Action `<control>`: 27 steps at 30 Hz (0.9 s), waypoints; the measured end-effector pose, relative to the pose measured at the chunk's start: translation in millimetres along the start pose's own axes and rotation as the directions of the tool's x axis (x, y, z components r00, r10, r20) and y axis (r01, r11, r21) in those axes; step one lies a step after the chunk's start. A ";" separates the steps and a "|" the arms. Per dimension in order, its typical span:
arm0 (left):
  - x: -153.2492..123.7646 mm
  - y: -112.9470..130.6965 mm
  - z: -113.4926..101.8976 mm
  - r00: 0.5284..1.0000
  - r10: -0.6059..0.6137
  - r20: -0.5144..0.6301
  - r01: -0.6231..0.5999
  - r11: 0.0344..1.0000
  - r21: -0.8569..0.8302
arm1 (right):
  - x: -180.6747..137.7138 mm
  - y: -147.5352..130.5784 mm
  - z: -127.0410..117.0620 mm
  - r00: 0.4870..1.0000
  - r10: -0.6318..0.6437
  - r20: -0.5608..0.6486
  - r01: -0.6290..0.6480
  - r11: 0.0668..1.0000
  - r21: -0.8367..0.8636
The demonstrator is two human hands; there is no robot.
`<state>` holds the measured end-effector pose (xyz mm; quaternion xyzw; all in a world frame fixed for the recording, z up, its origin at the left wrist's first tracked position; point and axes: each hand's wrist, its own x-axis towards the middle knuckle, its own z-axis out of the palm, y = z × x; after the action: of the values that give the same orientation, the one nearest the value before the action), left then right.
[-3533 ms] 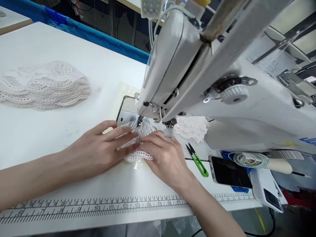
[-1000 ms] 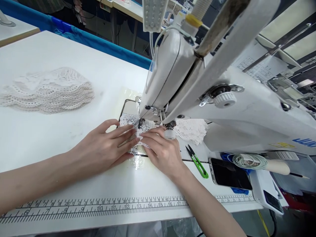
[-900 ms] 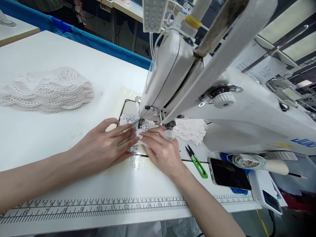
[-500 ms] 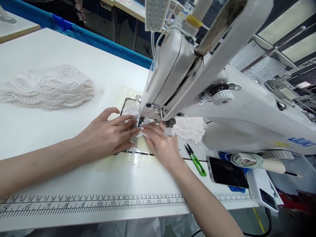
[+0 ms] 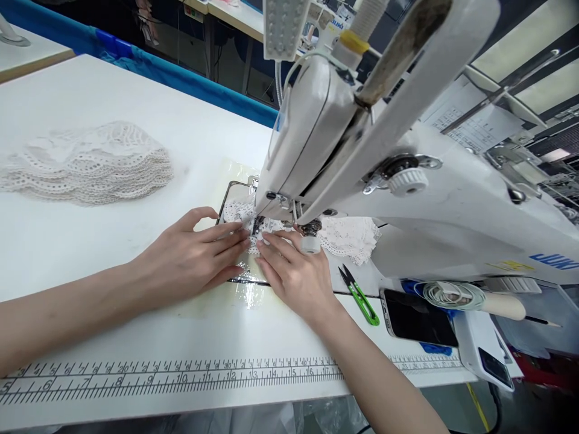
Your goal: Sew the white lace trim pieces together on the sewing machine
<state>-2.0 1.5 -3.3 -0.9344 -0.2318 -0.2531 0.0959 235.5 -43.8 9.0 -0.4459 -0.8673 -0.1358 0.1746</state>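
Lace (image 5: 237,211) moved fwd, L hand (image 5: 199,253), R hand (image 5: 298,271), grips wide, well off tbl edge (image 5: 136,407).

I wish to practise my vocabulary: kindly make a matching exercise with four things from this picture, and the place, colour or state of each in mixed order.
1. Snips
2. Phone
3. Lace stack
4. Right hand

A. black screen, facing up
B. close to the presser foot
C. at the picture's left edge
D. green, with dark blades

Pairs: 1-D, 2-A, 3-C, 4-B
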 end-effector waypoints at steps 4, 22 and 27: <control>5.7 -0.9 -3.1 0.999 0.045 -0.005 -0.044 0.997 0.058 | 0.2 0.8 0.7 1.000 0.005 -0.021 -0.006 1.000 -0.008; 10.4 -11.7 4.3 1.000 0.008 0.012 -0.008 0.999 0.045 | 4.3 5.1 8.3 0.998 0.033 -0.061 -0.038 0.996 -0.086; 12.4 -12.9 3.6 1.000 0.028 -0.001 -0.028 0.997 0.069 | 5.3 7.7 11.1 0.997 0.037 -0.065 -0.043 0.995 -0.086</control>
<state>2.8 18.7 0.8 -0.9335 -0.2270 -0.2444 0.1317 236.9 -31.3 1.8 -0.4661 -0.8454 -0.1841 0.1847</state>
